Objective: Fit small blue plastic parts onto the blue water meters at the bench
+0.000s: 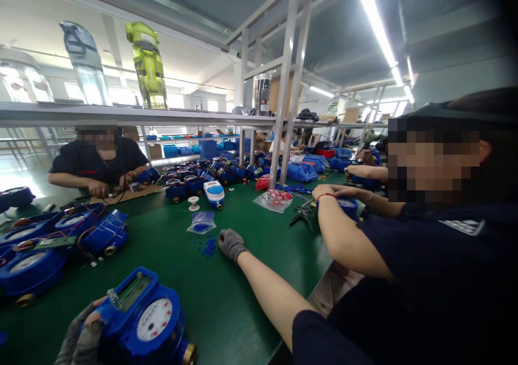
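My left hand (pixel 83 332), in a grey fingerless glove, grips a blue water meter (pixel 137 322) at the lower left. The meter has a small display window, a round white dial with red marks and a brass threaded end. Out over the green table, my right hand (pixel 232 245) wears a grey glove. Its fingers are curled together beside a scatter of small blue pieces (pixel 209 247); whatever they may hold is hidden. Behind these pieces lies a clear bag (pixel 201 222) with more blue pieces in it.
Several blue meters with wires (pixel 60 241) crowd the left. A white spool (pixel 193 203) and a white-and-blue device (pixel 214 193) stand mid-table. A co-worker's hands (pixel 335 192) work at the right, near pliers (pixel 302 217). Another person sits opposite. Bottles (pixel 149 66) stand on the shelf overhead.
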Available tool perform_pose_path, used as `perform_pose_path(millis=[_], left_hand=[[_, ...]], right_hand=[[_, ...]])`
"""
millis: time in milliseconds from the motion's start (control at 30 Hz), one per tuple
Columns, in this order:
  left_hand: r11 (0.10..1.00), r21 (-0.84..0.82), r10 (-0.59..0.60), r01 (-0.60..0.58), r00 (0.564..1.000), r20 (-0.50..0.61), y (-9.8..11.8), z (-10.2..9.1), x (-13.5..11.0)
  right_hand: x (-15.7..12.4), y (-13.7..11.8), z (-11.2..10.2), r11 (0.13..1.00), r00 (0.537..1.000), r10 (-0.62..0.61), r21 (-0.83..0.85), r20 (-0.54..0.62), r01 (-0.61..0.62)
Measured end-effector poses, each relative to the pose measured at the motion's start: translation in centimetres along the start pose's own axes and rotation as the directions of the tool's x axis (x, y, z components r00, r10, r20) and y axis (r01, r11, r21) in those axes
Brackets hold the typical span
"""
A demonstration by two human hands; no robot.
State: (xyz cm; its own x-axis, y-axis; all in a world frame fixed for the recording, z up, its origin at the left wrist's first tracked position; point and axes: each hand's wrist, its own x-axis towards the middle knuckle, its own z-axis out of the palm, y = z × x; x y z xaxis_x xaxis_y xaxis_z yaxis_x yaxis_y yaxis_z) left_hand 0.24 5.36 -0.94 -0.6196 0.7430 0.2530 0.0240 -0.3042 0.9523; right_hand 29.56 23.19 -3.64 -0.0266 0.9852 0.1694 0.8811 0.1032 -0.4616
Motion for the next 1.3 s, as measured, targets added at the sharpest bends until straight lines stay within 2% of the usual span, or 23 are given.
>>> perform_pose_path(millis=[100,167,233,300,333,400,433,500,567,633,700,800,967,1133,1300], left_hand=[[0.997,-0.015,-0.081,0.08,0.997,-0.02,0.7,-0.5,0.1],[0.99,-0.045,-0.138,0.137,0.99,-0.038,1.0,-0.8,-0.6],[0.977,-0.115,-0.186,0.181,0.982,-0.03,1.4,-0.9,-1.9],[0.959,-0.203,-0.2,0.2,0.98,0.023,1.9,-0.8,-3.4],[0.961,-0.222,-0.161,0.167,0.986,0.049,2.1,-0.7,-3.9],[0.97,-0.232,-0.06,0.072,0.997,0.056,2.4,-0.5,-4.5],[0.972,-0.233,-0.022,0.038,0.997,0.07,2.5,-0.5,-4.5],[0.975,-0.223,-0.01,0.025,0.998,0.069,2.6,-0.5,-4.3],[0.978,-0.209,-0.012,0.026,0.998,0.068,2.6,-0.6,-4.1],[0.98,-0.199,-0.008,0.022,0.997,0.072,2.6,-0.7,-4.0],[0.982,-0.19,-0.001,0.016,0.997,0.082,2.6,-0.7,-4.0],[0.983,-0.182,0.008,0.008,0.996,0.086,2.6,-0.7,-4.0],[0.985,-0.173,-0.004,0.02,0.996,0.091,2.3,-0.7,-3.9],[0.986,-0.137,-0.078,0.095,0.99,0.119,1.8,-0.8,-4.0],[0.974,-0.08,-0.204,0.214,0.972,0.118,1.5,-1.0,-3.5]], right_hand=[[-0.1,-0.4,-0.9,0.996,0.999,0.006,0.09,-0.033,-0.003],[-0.6,-1.4,-1.9,0.984,0.998,-0.027,0.176,-0.059,0.037],[-2.0,-3.5,-3.0,0.959,0.991,-0.101,0.258,-0.083,0.119],[-4.8,-6.6,-4.1,0.903,0.971,-0.217,0.357,-0.103,0.24],[-6.6,-8.3,-4.6,0.861,0.953,-0.283,0.41,-0.107,0.301],[-10.7,-11.6,-5.4,0.669,0.883,-0.445,0.599,-0.151,0.44],[-12.6,-13.0,-5.6,0.614,0.836,-0.532,0.619,-0.133,0.49],[-15.7,-15.2,-5.7,0.553,0.747,-0.652,0.595,-0.126,0.583],[-17.4,-16.5,-5.0,0.559,0.703,-0.701,0.522,-0.117,0.645],[-17.9,-17.2,-3.9,0.604,0.713,-0.693,0.453,-0.109,0.656],[-17.6,-17.5,-3.0,0.661,0.746,-0.659,0.398,-0.098,0.636],[-16.8,-17.6,-2.7,0.702,0.764,-0.642,0.35,-0.065,0.62],[-16.4,-18.0,-3.2,0.686,0.724,-0.69,0.304,-0.02,0.662],[-16.8,-18.4,-3.9,0.69,0.72,-0.692,0.243,-0.056,0.682],[-16.6,-18.6,-4.9,0.627,0.637,-0.77,0.152,-0.028,0.764]])
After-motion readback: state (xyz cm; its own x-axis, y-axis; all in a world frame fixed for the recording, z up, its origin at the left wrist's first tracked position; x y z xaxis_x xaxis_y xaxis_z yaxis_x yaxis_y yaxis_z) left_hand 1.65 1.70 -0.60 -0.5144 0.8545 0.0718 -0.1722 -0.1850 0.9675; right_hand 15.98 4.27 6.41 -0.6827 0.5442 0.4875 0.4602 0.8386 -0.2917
